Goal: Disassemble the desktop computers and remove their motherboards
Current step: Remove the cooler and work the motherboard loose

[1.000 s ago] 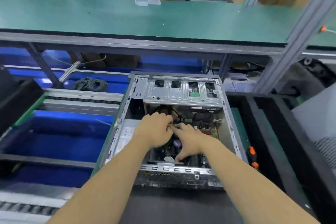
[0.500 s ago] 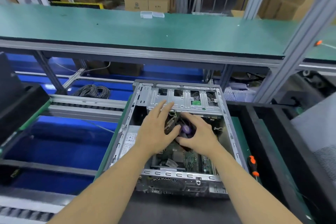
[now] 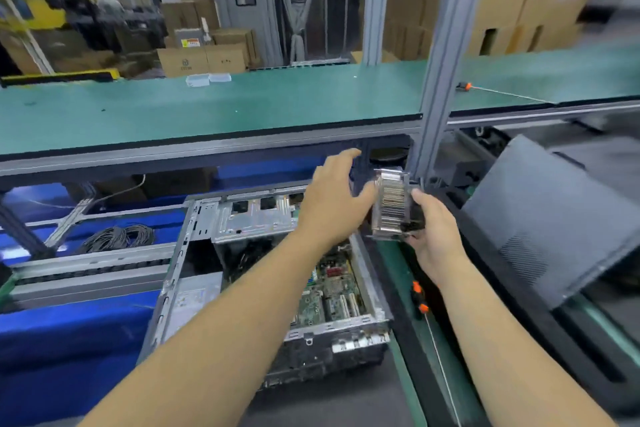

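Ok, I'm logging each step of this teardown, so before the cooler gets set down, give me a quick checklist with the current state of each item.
1. Heatsink and fan out of the case: ok, held up to the case's right.
2. Right hand grip: ok, fingers curl round its lower right side.
3. Left hand support: not ok, open beside it, thumb near its edge.
4. Cable between cooler and motherboard: cannot tell.
5. Motherboard in the case: ok, not yet removed.
6. Screwdriver at hand: ok, lying right of the case.

Both arms outstretched, left hand (image 3: 332, 198) fingers spread open, right hand (image 3: 434, 232) curled, gripping
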`<action>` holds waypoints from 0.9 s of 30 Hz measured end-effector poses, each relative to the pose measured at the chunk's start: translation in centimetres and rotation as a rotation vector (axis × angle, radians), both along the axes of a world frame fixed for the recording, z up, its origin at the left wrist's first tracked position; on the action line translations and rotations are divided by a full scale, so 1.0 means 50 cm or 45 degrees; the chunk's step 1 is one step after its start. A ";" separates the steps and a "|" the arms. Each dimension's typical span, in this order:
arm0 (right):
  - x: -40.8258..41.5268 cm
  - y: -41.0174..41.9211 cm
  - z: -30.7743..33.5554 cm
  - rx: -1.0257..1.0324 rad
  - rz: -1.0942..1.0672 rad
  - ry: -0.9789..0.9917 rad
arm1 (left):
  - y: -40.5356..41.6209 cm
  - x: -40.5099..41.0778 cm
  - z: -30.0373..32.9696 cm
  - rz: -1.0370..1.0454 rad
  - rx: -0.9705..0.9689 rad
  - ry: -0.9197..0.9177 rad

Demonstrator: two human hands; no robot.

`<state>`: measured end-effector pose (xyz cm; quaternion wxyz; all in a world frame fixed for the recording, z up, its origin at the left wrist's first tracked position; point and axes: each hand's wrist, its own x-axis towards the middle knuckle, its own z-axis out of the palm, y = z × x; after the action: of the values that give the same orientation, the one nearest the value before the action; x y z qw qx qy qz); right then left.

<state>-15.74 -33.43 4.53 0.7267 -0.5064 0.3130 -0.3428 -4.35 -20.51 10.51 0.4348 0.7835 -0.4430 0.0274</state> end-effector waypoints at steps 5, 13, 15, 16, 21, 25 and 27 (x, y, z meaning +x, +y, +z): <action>-0.157 -0.113 -0.082 0.056 -0.205 0.130 | -0.125 -0.139 -0.063 -0.263 0.249 -0.022; -0.373 -0.243 -0.301 -0.045 -0.333 0.672 | -0.208 -0.242 -0.168 -0.402 0.547 -0.016; -0.397 -0.266 -0.330 -0.012 -0.338 0.748 | -0.224 -0.244 -0.186 -0.397 0.604 0.006; -0.407 -0.274 -0.346 -0.011 -0.308 0.789 | -0.232 -0.246 -0.198 -0.394 0.631 0.021; -0.412 -0.271 -0.383 -0.212 -0.075 1.012 | -0.251 -0.256 -0.229 -0.407 0.658 0.040; -0.415 -0.260 -0.409 -0.190 -0.039 1.077 | -0.257 -0.262 -0.247 -0.430 0.688 0.011; -0.414 -0.269 -0.411 -0.249 -0.045 1.127 | -0.259 -0.260 -0.248 -0.437 0.692 0.000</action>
<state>-36.42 -46.87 -15.99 0.4658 -0.6651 0.5683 -0.1334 -17.34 -33.45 -1.87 0.2077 0.7847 -0.5600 -0.1656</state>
